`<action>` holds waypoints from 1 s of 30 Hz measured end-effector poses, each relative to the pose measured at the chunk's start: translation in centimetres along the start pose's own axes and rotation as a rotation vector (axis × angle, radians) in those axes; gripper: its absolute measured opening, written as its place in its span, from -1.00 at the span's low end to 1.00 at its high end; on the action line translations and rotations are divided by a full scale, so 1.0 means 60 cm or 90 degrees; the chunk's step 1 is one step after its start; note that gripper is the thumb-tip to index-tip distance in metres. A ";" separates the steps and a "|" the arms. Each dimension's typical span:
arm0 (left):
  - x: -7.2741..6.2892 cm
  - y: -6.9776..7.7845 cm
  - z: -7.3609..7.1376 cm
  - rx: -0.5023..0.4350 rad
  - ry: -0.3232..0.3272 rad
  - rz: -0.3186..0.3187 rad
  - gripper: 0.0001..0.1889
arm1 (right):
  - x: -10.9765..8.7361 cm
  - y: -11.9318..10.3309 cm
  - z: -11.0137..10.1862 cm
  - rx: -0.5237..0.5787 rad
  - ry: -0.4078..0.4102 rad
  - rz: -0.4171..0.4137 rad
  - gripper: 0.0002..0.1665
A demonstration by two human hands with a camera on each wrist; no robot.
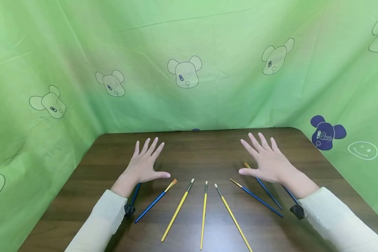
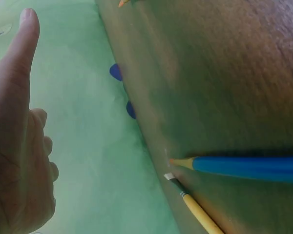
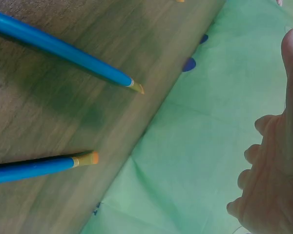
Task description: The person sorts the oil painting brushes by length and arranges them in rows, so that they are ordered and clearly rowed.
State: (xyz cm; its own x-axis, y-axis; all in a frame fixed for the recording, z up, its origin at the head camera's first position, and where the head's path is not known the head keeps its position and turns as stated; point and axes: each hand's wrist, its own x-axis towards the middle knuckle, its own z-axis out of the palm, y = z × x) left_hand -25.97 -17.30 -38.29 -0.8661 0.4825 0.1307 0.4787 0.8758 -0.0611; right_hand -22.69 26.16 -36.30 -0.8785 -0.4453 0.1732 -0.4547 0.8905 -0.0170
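My left hand (image 1: 142,168) is spread over the left of the wooden table, fingers straight and thumb pointing inward, holding nothing. Nearest to it are a blue paintbrush (image 1: 155,203) with a flat orange-brown tip and another blue paintbrush (image 1: 136,193), partly hidden by my wrist. My right hand (image 1: 269,162) is likewise spread on the other side and holds nothing. Under its thumb side lies a blue paintbrush (image 1: 270,194); one more blue paintbrush (image 1: 261,200) lies nearer the middle. My right wrist partly covers another blue paintbrush (image 1: 290,194). Both wrist views show straight thumbs.
Three yellow paintbrushes, a left one (image 1: 178,213), a middle one (image 1: 203,217) and a right one (image 1: 234,218), fan out between the hands, pale tips away from me. Behind the brown table (image 1: 201,150) hangs a green curtain (image 1: 226,105) printed with bear heads.
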 end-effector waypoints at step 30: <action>-0.096 -0.106 -0.016 -0.050 0.053 0.071 0.00 | -0.070 -0.029 -0.023 0.043 0.044 -0.054 0.07</action>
State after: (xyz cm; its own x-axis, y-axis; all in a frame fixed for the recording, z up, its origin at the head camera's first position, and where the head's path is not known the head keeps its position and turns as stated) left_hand -23.86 -25.66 -37.74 -0.7933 0.5719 0.2089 0.5842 0.8116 -0.0032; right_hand -18.04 26.63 -35.61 -0.8252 -0.5090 0.2448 -0.5379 0.8404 -0.0658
